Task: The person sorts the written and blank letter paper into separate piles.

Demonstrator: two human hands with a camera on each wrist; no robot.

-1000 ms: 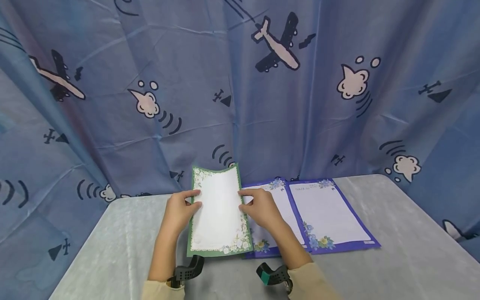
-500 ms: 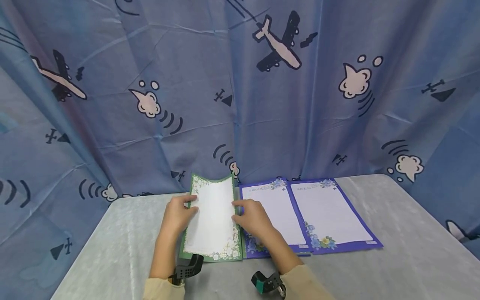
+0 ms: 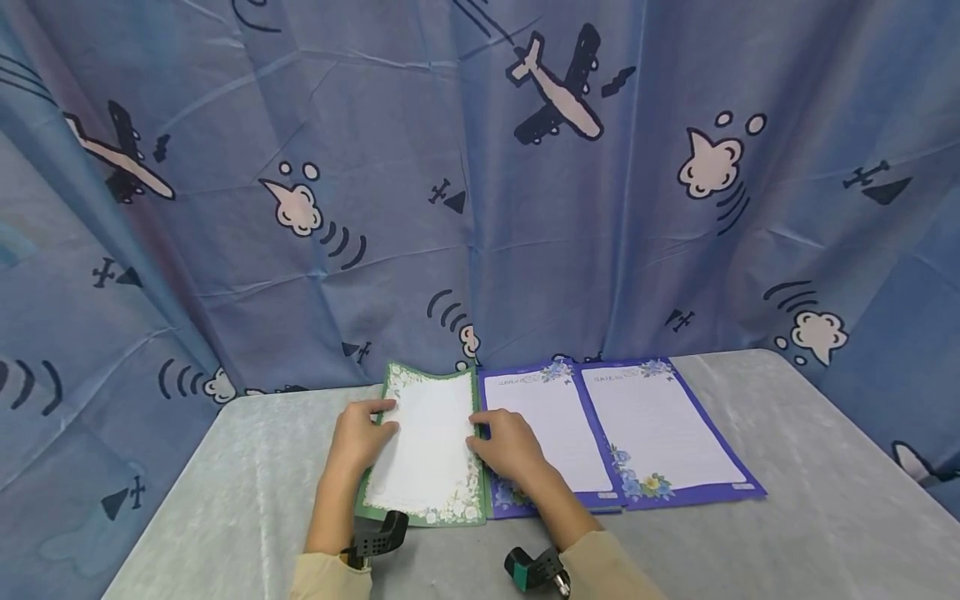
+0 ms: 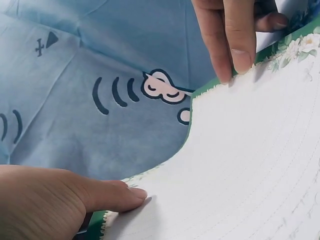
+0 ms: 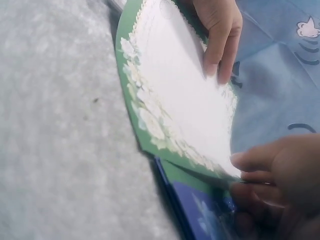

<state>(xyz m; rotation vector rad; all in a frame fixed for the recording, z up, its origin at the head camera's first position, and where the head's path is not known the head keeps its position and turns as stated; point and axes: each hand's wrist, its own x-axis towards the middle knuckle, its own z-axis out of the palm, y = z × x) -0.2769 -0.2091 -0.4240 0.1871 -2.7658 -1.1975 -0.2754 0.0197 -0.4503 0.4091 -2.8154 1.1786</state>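
A sheet of letter paper (image 3: 427, 442) with a green border and white printed flowers stands bowed between my two hands. My left hand (image 3: 356, 437) pinches its left edge; in the left wrist view a fingertip (image 4: 136, 196) lies on the white front. The right edge is pinched by my right hand (image 3: 510, 443), whose thumb (image 5: 250, 159) shows on the paper's front in the right wrist view. Under the sheet's lower corner another green surface (image 5: 182, 177) shows. Beside it lie two purple-bordered sheets (image 3: 667, 429) with blue and yellow flowers, the nearer one partly behind my right hand.
A pale grey cloth-like cover lies on the table (image 3: 810, 500). Behind its far edge hangs a blue curtain (image 3: 375, 208) printed with planes and clouds. Black camera mounts (image 3: 378, 537) sit on both wrists, low over the tabletop.
Both hands have lowered the green-bordered sheet and shifted it left, off the left purple-bordered sheet, more of which now shows. Over the last half second it has only settled slightly lower.
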